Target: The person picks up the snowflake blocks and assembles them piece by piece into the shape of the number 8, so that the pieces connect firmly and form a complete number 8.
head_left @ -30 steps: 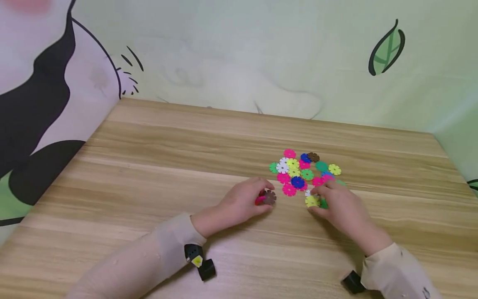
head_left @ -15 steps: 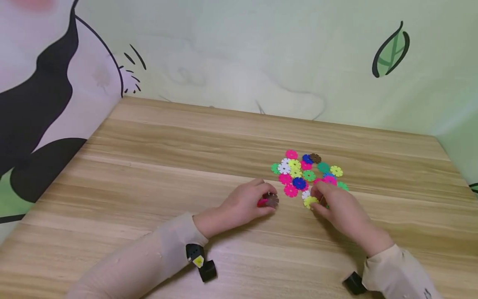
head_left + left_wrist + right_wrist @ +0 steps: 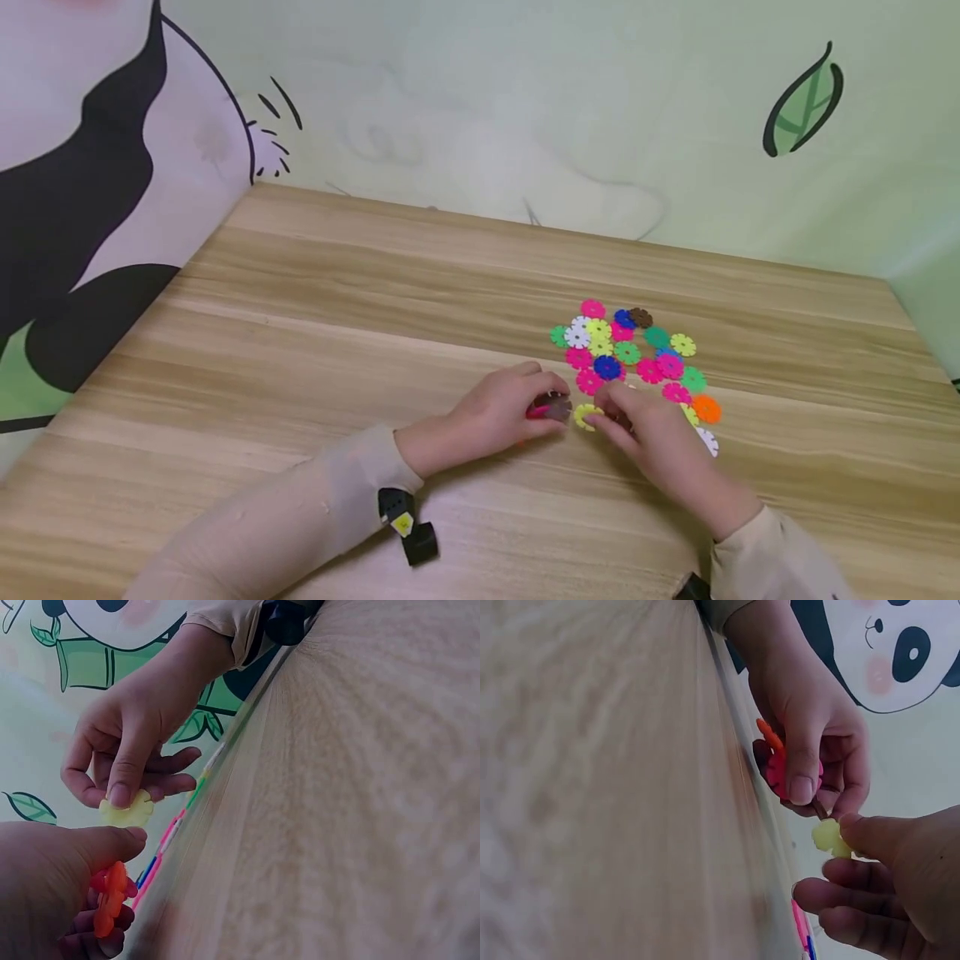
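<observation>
"Pale green wall (image 3: 480, 108) across the back, a leaf (image 3: 804, 104) drawn on it in thick black outline; below runs a wood-grain table (image 3: 337, 400), streaked tan and brown."

"How do the fingers stand on your feed?"

"My left hand (image 3: 502, 412) curls round a small cluster: a brown disc (image 3: 558, 408), a pink disc (image 3: 777, 772) and an orange disc (image 3: 109, 904), set at angles to each other. My right hand (image 3: 667, 433) pinches a yellow disc (image 3: 585, 416) between thumb and finger, its other fingers loosely spread."

"And the shapes?"

"Thin, round, rims notched like petals, plastic-looking. The yellow one is right at the brown one's edge; I can't tell whether they touch."

"Anything lying about?"

"Loose discs (image 3: 607, 367), flat on the wood just beyond both hands, many overlapping: pink, white, green, blue, yellow. Beige cloth sleeves (image 3: 277, 508) cover my wrists."
</observation>
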